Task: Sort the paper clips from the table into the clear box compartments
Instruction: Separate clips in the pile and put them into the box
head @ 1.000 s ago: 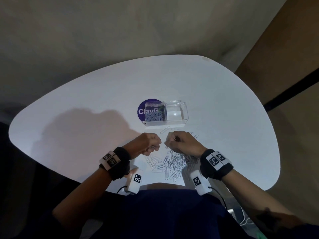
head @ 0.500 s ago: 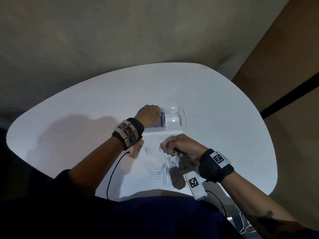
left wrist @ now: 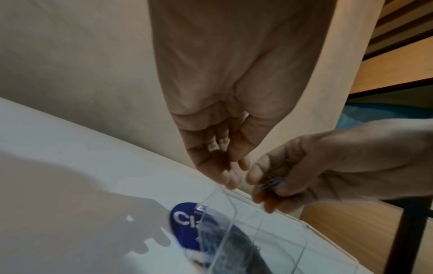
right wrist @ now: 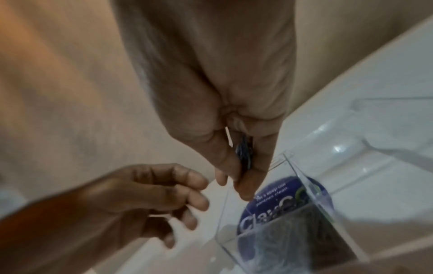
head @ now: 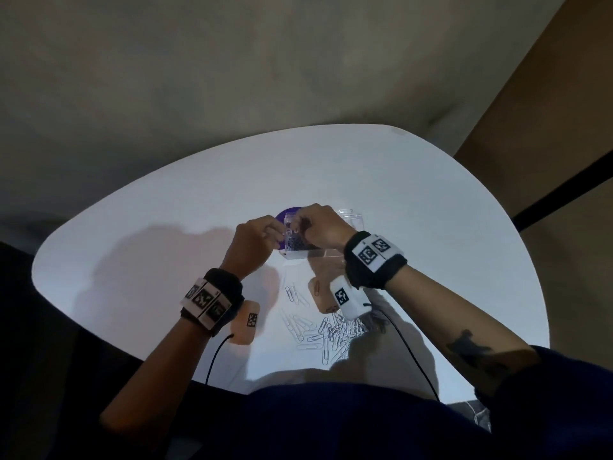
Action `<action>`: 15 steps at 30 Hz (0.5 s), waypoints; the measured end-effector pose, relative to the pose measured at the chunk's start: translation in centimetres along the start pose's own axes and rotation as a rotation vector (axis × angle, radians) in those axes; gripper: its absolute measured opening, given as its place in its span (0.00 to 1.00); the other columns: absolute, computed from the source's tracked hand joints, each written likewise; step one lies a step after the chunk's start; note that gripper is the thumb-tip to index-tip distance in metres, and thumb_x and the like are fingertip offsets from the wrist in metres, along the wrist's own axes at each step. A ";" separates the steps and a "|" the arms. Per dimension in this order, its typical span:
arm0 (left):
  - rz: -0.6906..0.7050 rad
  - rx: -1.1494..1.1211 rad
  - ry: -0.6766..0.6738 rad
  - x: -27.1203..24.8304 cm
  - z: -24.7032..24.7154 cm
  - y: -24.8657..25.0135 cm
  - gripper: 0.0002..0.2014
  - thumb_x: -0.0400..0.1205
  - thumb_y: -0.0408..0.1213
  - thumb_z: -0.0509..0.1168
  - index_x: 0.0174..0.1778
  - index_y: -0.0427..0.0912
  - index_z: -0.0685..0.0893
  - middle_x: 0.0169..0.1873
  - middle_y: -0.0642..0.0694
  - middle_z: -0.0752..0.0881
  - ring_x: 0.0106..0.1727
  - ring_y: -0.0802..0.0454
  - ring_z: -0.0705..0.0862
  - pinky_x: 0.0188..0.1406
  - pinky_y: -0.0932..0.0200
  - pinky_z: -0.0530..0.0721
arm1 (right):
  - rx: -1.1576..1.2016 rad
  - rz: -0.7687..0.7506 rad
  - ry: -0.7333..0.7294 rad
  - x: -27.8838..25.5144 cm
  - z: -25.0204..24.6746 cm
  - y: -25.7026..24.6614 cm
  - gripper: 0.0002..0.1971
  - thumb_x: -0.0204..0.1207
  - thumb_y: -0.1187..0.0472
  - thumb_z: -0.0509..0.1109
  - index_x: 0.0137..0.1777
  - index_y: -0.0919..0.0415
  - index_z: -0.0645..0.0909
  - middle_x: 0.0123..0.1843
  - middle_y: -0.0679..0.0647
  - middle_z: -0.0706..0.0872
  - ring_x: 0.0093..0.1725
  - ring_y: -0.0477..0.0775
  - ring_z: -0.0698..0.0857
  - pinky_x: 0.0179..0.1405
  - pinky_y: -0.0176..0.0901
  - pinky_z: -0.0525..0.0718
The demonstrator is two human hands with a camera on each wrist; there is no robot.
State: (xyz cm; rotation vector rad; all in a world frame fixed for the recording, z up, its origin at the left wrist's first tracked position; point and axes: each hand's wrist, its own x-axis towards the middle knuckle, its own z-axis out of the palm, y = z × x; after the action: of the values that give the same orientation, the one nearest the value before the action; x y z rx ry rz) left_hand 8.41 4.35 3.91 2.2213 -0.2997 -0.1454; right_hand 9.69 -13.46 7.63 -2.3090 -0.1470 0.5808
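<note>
The clear box (head: 351,221) stands mid-table on a purple round sticker (head: 282,215). Its left compartment (head: 296,243) holds a heap of silver paper clips; the right one looks bare. My right hand (head: 303,225) hovers over the left compartment's rim and pinches a small bunch of paper clips (right wrist: 243,153) between thumb and fingers, which also shows in the left wrist view (left wrist: 270,183). My left hand (head: 277,232) hangs just left of the box, fingers loosely curled and holding nothing (right wrist: 196,194). Several loose paper clips (head: 326,330) lie in a pile near the table's front edge.
The white rounded table (head: 166,227) ends close to my body. Thin black cables (head: 215,356) run from the wrist cameras over its near edge. A few stray clips (head: 293,295) lie between the pile and the box. A wall stands behind the table.
My right hand has lifted from the pile to the box, carrying clips. My left hand, over the left compartment half a second ago, has drawn back slightly to the left.
</note>
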 end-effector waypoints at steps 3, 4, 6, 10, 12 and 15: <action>-0.138 0.017 0.017 -1.5 -0.2 -0.7 0.17 0.75 0.21 0.54 0.43 0.40 0.87 0.35 0.48 0.90 0.30 0.54 0.88 0.30 0.69 0.81 | -0.216 -0.069 -0.060 0.4 0.5 -0.9 0.15 0.76 0.75 0.61 0.57 0.68 0.86 0.59 0.62 0.87 0.59 0.62 0.84 0.47 0.47 0.79; -0.155 0.009 0.027 -2.0 -0.3 -0.9 0.17 0.75 0.22 0.55 0.43 0.41 0.87 0.35 0.49 0.90 0.30 0.55 0.88 0.29 0.69 0.81 | -0.262 -0.085 -0.080 0.4 0.5 -1.0 0.15 0.77 0.74 0.61 0.59 0.69 0.85 0.60 0.63 0.87 0.60 0.63 0.83 0.50 0.50 0.80; -0.160 -0.006 0.034 -2.9 -0.4 -1.2 0.16 0.76 0.22 0.57 0.43 0.43 0.87 0.35 0.50 0.89 0.30 0.57 0.88 0.28 0.68 0.82 | -0.319 -0.108 -0.127 0.2 0.4 -1.0 0.16 0.78 0.74 0.61 0.62 0.69 0.84 0.63 0.63 0.86 0.63 0.63 0.82 0.57 0.51 0.80; -0.129 0.018 0.016 -3.8 0.2 -1.3 0.14 0.75 0.22 0.60 0.43 0.43 0.87 0.34 0.52 0.89 0.30 0.58 0.88 0.29 0.72 0.80 | -0.233 -0.120 -0.097 -0.5 -0.3 -0.5 0.19 0.76 0.76 0.61 0.60 0.61 0.87 0.67 0.58 0.85 0.66 0.60 0.80 0.58 0.45 0.80; -0.111 0.059 -0.050 -4.1 0.9 -0.7 0.13 0.75 0.23 0.62 0.43 0.43 0.87 0.34 0.54 0.89 0.30 0.60 0.88 0.32 0.74 0.80 | -0.161 -0.133 -0.023 -1.0 -0.5 0.6 0.19 0.73 0.78 0.61 0.55 0.61 0.87 0.59 0.58 0.88 0.58 0.60 0.84 0.55 0.49 0.83; -0.081 0.157 -0.210 -4.5 2.1 0.3 0.12 0.75 0.25 0.61 0.45 0.40 0.88 0.34 0.59 0.85 0.32 0.57 0.87 0.42 0.66 0.82 | -0.050 -0.165 0.082 -2.5 -0.8 2.7 0.14 0.72 0.78 0.65 0.46 0.60 0.86 0.46 0.52 0.88 0.45 0.49 0.85 0.47 0.44 0.82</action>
State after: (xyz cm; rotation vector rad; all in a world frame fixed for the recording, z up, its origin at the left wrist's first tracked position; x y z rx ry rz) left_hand 3.61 3.74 2.84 2.3783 -0.3462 -0.4138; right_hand 7.61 -16.60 7.19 -2.3370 -0.3130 0.4030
